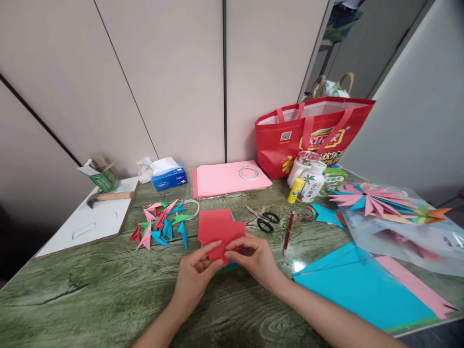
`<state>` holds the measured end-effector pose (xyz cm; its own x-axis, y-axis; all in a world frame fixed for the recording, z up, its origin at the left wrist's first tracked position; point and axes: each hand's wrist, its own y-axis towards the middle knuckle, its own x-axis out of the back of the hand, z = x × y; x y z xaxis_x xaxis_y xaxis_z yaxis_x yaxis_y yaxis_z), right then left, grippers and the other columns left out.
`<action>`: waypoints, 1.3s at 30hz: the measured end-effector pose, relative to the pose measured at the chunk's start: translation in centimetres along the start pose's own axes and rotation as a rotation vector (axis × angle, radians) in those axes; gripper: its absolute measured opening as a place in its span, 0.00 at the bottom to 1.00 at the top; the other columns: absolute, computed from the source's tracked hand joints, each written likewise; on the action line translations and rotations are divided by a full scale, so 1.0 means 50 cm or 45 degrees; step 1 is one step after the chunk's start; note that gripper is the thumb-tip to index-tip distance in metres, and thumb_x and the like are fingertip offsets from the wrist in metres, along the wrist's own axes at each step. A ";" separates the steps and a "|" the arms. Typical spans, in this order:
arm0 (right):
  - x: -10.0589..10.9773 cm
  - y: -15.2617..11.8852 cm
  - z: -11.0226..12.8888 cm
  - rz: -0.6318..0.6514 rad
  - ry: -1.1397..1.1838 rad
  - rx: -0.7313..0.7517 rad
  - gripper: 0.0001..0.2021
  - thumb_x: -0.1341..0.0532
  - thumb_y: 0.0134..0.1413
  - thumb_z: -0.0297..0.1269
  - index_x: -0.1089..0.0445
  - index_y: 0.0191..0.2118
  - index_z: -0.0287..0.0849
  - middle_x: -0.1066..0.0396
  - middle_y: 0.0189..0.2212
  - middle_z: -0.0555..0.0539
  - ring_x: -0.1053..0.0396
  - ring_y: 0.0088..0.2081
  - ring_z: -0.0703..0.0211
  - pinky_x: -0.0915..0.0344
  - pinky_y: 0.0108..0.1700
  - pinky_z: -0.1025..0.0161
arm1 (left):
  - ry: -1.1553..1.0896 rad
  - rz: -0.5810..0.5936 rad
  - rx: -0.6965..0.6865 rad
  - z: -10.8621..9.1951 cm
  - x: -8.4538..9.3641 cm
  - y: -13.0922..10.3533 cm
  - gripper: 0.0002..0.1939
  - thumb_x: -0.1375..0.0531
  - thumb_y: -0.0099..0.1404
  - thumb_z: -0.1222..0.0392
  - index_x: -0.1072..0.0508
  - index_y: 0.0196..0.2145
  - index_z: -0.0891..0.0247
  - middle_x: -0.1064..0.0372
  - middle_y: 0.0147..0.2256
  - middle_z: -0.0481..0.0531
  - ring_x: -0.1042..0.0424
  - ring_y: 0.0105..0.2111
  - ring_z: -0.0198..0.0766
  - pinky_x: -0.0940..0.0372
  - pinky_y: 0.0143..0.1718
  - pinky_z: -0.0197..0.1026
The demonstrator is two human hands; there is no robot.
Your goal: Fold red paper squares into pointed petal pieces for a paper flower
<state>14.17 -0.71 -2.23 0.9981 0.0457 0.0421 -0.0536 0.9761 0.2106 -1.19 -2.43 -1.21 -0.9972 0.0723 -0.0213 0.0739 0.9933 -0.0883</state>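
Observation:
A sheet of red paper (232, 235) is pinched between my two hands, low over the table. My left hand (197, 270) grips its lower left edge, with thumb and forefinger pressed on it. On the other side my right hand (255, 258) has its fingertips closed on the paper's lower right part. Under and behind it lies a stack of coloured paper squares with a red one (213, 220) on top; blue and green edges peek out. Left of the stack is a pile of folded paper pieces (159, 224) in pink, red, blue and green.
Scissors (264, 220), a pencil (289, 234) and a glue stick (296, 190) lie or stand to the right. Farther right are blue paper (366, 285) and a paper star (366, 195). Behind are pink sheets (224, 180), a tissue box (169, 179) and a red bag (275, 150). A hammer (114, 195) rests on a whiteboard (97, 224).

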 end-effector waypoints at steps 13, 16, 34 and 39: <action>0.001 0.002 -0.009 0.017 -0.003 -0.050 0.03 0.34 0.38 0.32 0.27 0.24 0.39 0.31 0.23 0.49 0.34 0.26 0.62 0.37 0.27 0.67 | -0.175 0.077 0.103 -0.001 -0.002 0.000 0.24 0.33 0.45 0.62 0.28 0.43 0.64 0.24 0.33 0.53 0.27 0.33 0.39 0.33 0.37 0.38; 0.001 0.001 -0.008 0.051 -0.012 -0.040 0.04 0.34 0.38 0.33 0.27 0.24 0.39 0.31 0.24 0.49 0.34 0.26 0.63 0.36 0.28 0.68 | -0.177 0.073 0.081 0.000 -0.001 0.001 0.23 0.34 0.46 0.62 0.28 0.42 0.65 0.24 0.36 0.54 0.27 0.35 0.40 0.33 0.39 0.40; 0.018 0.028 -0.016 0.160 0.261 -0.151 0.05 0.40 0.37 0.32 0.28 0.27 0.40 0.29 0.22 0.51 0.29 0.24 0.61 0.31 0.28 0.64 | 0.040 -0.015 0.021 -0.010 0.013 0.007 0.25 0.34 0.45 0.61 0.28 0.43 0.67 0.28 0.19 0.47 0.30 0.22 0.33 0.36 0.24 0.31; 0.031 0.042 -0.016 0.151 0.339 -0.164 0.05 0.38 0.38 0.35 0.29 0.26 0.41 0.29 0.23 0.52 0.29 0.25 0.61 0.30 0.30 0.62 | 0.063 0.020 0.029 -0.026 0.027 0.015 0.22 0.35 0.45 0.63 0.27 0.41 0.67 0.26 0.24 0.49 0.28 0.26 0.36 0.34 0.28 0.34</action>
<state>15.61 1.58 -2.51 0.9591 0.1985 -0.2017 -0.1829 0.9787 0.0931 -2.49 -1.45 -0.01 -0.9953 0.0930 0.0267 0.0895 0.9898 -0.1109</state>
